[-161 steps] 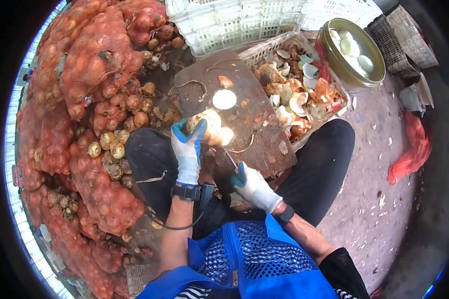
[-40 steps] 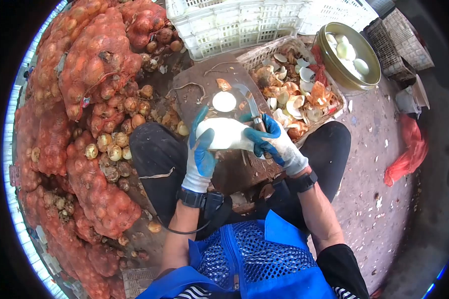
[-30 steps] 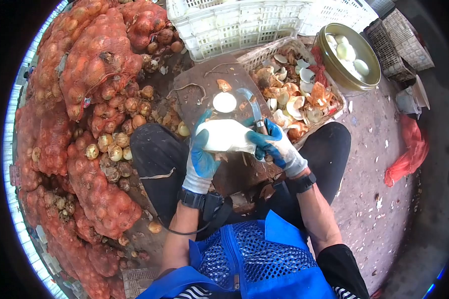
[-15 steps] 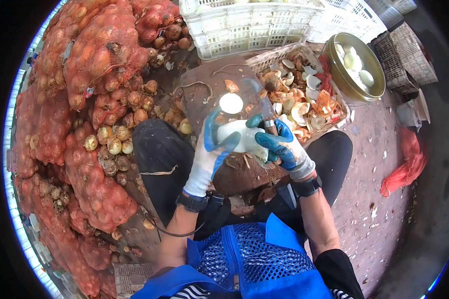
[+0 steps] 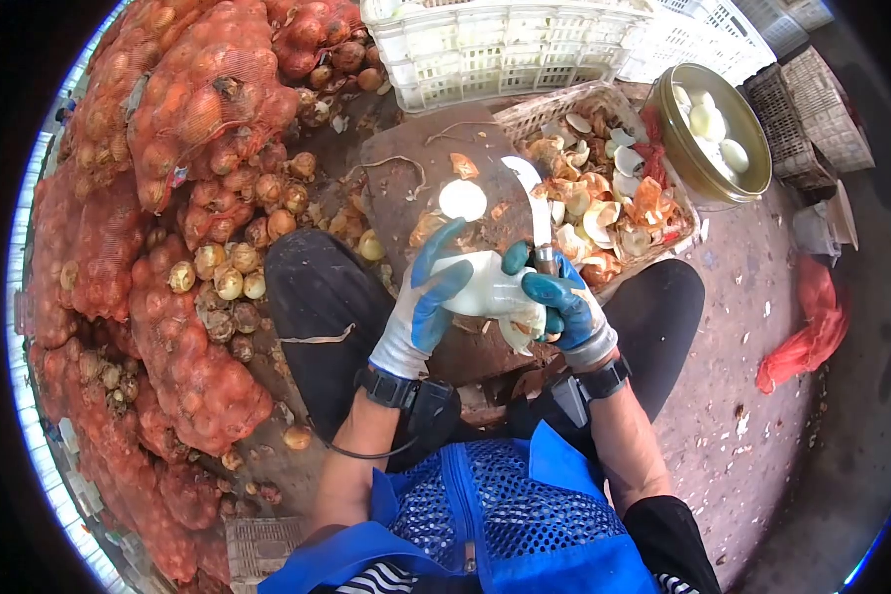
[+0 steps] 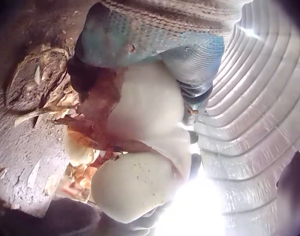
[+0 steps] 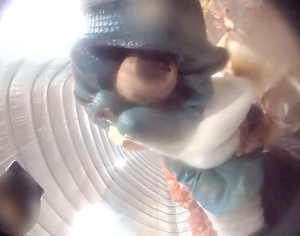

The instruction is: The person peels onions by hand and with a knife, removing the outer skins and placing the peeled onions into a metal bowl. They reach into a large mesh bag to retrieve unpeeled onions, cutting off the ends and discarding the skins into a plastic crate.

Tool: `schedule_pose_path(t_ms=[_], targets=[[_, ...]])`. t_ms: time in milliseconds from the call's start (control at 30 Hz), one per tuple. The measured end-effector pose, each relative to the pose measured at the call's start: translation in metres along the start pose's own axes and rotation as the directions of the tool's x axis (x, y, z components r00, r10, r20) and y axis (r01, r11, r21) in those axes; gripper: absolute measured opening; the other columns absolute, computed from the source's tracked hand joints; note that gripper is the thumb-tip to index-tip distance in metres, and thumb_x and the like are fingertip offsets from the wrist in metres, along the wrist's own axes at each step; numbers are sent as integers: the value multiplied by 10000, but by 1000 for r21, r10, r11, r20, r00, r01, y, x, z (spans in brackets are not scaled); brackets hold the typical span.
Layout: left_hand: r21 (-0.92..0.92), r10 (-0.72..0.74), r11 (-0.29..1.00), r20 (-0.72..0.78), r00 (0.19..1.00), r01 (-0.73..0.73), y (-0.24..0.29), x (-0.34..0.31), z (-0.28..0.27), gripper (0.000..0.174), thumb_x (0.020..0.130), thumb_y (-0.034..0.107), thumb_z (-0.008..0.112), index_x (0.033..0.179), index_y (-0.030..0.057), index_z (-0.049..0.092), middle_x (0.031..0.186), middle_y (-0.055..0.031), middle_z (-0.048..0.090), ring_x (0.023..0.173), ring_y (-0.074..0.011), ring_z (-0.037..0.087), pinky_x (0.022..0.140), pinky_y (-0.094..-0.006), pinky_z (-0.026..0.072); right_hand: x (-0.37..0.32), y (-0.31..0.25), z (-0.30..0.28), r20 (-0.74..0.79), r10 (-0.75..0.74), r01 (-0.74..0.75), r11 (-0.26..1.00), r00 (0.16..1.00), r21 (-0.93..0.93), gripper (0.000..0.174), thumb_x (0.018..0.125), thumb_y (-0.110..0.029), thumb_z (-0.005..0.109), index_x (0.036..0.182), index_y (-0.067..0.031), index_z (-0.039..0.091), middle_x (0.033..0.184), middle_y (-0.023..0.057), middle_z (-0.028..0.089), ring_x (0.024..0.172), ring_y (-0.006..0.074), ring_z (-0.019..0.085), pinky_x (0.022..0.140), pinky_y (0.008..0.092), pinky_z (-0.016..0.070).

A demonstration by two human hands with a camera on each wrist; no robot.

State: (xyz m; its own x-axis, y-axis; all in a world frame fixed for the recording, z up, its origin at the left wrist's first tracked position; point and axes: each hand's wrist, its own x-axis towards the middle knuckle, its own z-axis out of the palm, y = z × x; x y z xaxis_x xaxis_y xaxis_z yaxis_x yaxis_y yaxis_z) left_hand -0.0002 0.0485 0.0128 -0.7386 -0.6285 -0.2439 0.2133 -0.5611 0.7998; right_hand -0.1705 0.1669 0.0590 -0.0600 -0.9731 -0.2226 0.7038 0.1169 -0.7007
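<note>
My gloved left hand (image 5: pixel 421 307) holds a white, mostly peeled onion (image 5: pixel 480 284) over the wooden board (image 5: pixel 396 213). My gloved right hand (image 5: pixel 569 307) grips a knife (image 5: pixel 541 213) by its handle, the curved blade pointing away from me. That hand's thumb and fingers also pinch a pale layer of peel (image 5: pixel 518 332) at the onion's right side. In the left wrist view, the layer (image 6: pixel 132 184) is folded back from the onion, with reddish-brown skin (image 6: pixel 98 108) beside it. The knife's handle end (image 7: pixel 145 78) sticks out of the right fist in the right wrist view.
On the board lie a white disc (image 5: pixel 462 200), a skin scrap (image 5: pixel 463 165) and a string (image 5: pixel 401 161). A crate of peelings (image 5: pixel 683 213) stands beyond my right knee, near a bucket (image 5: pixel 678 163) holding peeled onions. Red mesh onion sacks (image 5: pixel 203 119) are piled left.
The onion had brown skin and sat lower at the board earlier; now it shows white. The right hand has come up to it with the knife, and a peel layer has come away rightward.
</note>
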Motion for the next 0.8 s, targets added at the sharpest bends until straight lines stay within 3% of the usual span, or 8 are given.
schedule_pose_path(t_ms=[100, 167, 300, 500, 567, 600, 667, 800], targets=[[-161, 43, 986, 36, 998, -37, -7, 1, -7, 718, 907, 388, 689, 1465, 22, 424, 1266, -97, 606, 1177, -196, 591, 1031, -336, 458, -6, 12, -20, 42, -70, 62, 982, 997, 181, 317, 893, -258, 676, 1111, -72, 540, 843, 29, 628, 460, 26, 434, 384, 176, 307], [-262, 65, 964, 33, 997, -55, -2, -1, -5, 740, 931, 480, 639, 1462, 13, 419, 1324, -98, 588, 1220, -217, 579, 1074, -374, 453, -9, 25, -30, -196, -187, 241, 920, 963, 308, 354, 875, -199, 660, 1174, -60, 530, 992, 66, 621, 626, 87, 569, 524, 209, 475], [-457, -63, 889, -77, 995, 21, -8, 7, -12, 862, 904, 649, 568, 1479, 28, 403, 1293, -180, 614, 1182, -303, 618, 1008, -458, 518, -20, 16, -64, -134, -275, 305, 879, 952, 367, 562, 852, -177, 655, 1366, -36, 480, 1225, 101, 594, 1101, 236, 624, 958, 386, 535], [-672, -131, 728, 58, 990, 136, -3, 6, -21, 764, 925, 628, 552, 1457, 93, 432, 1292, -242, 594, 1159, -409, 612, 957, -573, 534, -36, -62, -59, -300, -323, 269, 941, 898, -207, 431, 916, -248, 642, 1287, -45, 559, 940, 8, 651, 591, 65, 550, 538, 201, 466], [-601, -105, 794, 19, 994, 95, -2, 5, -17, 789, 914, 608, 586, 1479, 88, 401, 1314, -230, 578, 1181, -390, 605, 970, -545, 535, -16, -78, -76, -394, -327, -48, 715, 859, -697, 332, 935, -213, 653, 1222, -47, 640, 783, -34, 630, 549, 37, 495, 481, 202, 388], [-563, -91, 823, 3, 996, 77, -2, 4, -14, 804, 909, 597, 604, 1490, 86, 386, 1324, -224, 570, 1191, -381, 601, 977, -532, 536, -7, -65, -86, -389, -591, -268, 285, 707, -920, 303, 945, -196, 662, 1200, -32, 657, 785, -25, 640, 546, 35, 499, 469, 203, 374], [-217, 123, 966, -86, 989, -139, -1, 2, -1, 890, 861, 575, 677, 1519, 83, 337, 1330, -199, 557, 1194, -338, 595, 984, -483, 534, -1, -56, -76, -515, -469, 66, 782, 717, -620, 266, 931, -214, 693, 1120, -28, 680, 799, -13, 658, 552, 33, 502, 472, 202, 368], [674, 422, 660, 32, 906, -331, 18, -3, 9, 1091, 744, 486, 829, 1565, 77, 239, 1312, -134, 539, 1171, -244, 580, 996, -386, 516, -8, -28, -11, -439, -147, -136, 824, 886, -550, 336, 923, -358, 708, 1007, -38, 653, 679, -52, 550, 538, 44, 479, 478, 229, 379]])
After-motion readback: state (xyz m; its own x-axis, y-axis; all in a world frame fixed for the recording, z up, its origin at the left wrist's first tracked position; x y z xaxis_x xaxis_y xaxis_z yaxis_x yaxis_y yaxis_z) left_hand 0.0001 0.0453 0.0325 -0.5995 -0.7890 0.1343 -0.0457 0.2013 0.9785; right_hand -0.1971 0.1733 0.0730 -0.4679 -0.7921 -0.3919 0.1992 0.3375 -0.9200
